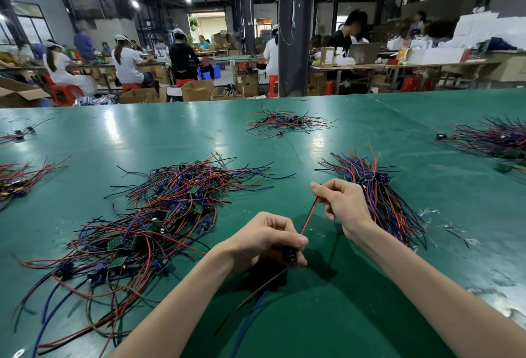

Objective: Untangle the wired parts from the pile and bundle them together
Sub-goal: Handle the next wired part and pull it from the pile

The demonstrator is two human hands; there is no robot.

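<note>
A big tangled pile of wired parts [159, 215], red, blue and black leads with small green boards, lies on the green table [327, 315] at the left. My left hand [267, 239] grips one wired part [290, 255] just above the table; its dark leads hang down toward me. A red wire [309, 216] runs taut from that part up to my right hand [341, 204], which pinches its far end. Behind my right hand lies a neat bundle of wired parts [378, 195], leads lined up.
A smaller loose pile [284, 124] sits at the table's far middle, another pile [495, 141] at the far right, and small heaps [17, 181] at the left edge. Beyond the table, people sit at other benches among cardboard boxes.
</note>
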